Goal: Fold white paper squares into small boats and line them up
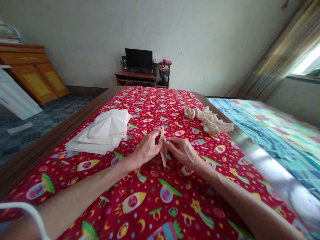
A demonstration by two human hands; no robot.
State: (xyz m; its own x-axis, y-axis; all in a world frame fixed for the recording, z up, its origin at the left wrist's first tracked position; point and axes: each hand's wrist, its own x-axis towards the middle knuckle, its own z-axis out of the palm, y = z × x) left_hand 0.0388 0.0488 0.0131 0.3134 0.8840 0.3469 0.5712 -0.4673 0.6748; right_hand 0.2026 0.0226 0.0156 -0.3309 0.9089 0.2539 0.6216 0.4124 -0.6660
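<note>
Between my two hands a cream folded piece of paper (163,151) stands nearly edge-on, narrow and pointed at both ends. My left hand (148,146) pinches it from the left side, thumb toward me. From the right, the closed fingers of my right hand (183,150) grip its other side near the middle. To the left lies a stack of creased white paper sheets (107,128), the top one marked with folds fanning from a point. Several folded paper pieces (211,121) with pointed tips sit in a group at the right.
A red patterned cloth (140,213) covers the long table, whose brown edge (27,163) shows at left. Along the right side is a bed with a blue patterned cover (270,140). A monitor (138,59) stands on a desk by the far wall. A white cable (32,208) curves at lower left.
</note>
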